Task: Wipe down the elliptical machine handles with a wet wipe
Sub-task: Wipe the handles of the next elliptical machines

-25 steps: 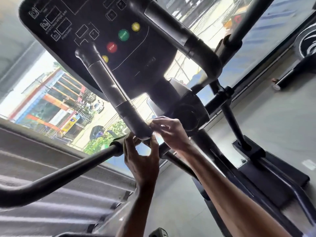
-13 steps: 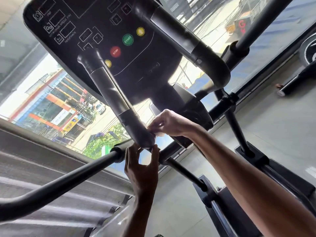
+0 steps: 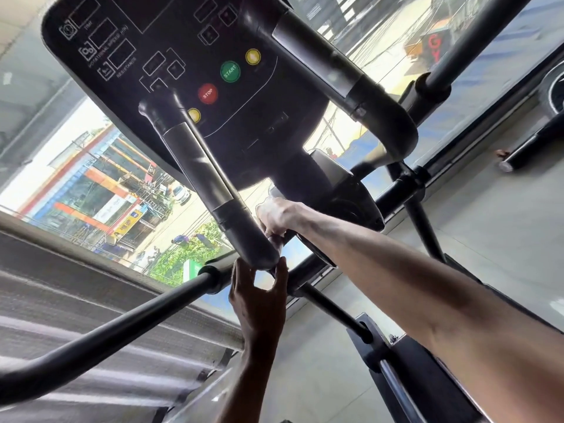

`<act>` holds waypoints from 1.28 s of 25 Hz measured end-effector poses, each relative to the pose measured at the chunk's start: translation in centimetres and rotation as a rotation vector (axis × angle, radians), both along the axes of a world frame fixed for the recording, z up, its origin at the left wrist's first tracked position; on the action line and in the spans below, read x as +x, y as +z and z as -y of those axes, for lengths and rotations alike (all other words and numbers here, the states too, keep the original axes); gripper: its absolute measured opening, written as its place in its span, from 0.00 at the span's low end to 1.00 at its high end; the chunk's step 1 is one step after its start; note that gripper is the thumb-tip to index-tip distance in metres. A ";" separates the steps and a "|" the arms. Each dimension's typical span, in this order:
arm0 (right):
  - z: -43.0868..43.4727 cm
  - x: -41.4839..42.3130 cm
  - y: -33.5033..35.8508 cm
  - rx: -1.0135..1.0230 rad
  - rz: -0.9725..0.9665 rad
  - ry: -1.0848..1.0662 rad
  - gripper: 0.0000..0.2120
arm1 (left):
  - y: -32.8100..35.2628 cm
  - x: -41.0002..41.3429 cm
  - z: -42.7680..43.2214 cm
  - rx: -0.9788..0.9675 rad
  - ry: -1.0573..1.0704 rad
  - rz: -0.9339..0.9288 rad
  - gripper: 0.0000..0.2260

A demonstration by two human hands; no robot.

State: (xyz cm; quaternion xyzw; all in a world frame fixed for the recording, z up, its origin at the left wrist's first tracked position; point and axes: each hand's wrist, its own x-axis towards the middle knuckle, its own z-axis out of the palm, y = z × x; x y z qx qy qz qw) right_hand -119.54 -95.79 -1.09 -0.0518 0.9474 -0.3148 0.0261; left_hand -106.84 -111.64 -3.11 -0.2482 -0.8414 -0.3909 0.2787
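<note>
Black handles: two, near handle (image 3: 201, 169), far handle (image 3: 320, 56)
Round buttons (image 3: 207, 93): four
Left hand (image 3: 259, 300): spread, cupping near handle's end
Right hand (image 3: 276, 213): fingers curled round its side

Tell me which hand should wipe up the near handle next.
Right, probably. The right hand curls round the handle at its lower bend; the left hand only touches it from below. No wipe shows clearly.
</note>
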 end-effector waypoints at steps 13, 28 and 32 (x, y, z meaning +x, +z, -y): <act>3.2 10.2 -7.2 -1.138 -0.377 -0.478 0.05 | 2.0 0.8 -0.2 0.019 -0.033 0.048 0.12; 7.9 11.3 -5.7 -1.628 -0.422 -0.798 0.04 | 3.6 1.5 0.9 -0.104 -0.082 0.227 0.13; 6.4 13.4 -3.9 -1.507 -0.418 -0.680 0.08 | 4.8 2.4 0.9 -0.154 -0.105 0.233 0.11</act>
